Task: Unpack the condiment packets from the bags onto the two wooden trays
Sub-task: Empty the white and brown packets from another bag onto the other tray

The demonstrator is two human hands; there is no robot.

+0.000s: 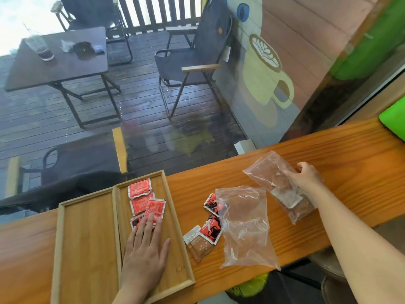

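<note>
Two wooden trays lie side by side on the counter: the left tray is bare, the right tray holds several red packets. My left hand lies flat and open in the right tray, fingertips on the nearest red packets. Loose red-and-black packets and a brown packet lie on the counter beside an empty clear bag. My right hand grips a second clear bag with brown packets inside.
The wooden counter runs along a window; its near edge is close to my arms. A green object sits at the far right. Outside the glass are a dark table and folding chairs.
</note>
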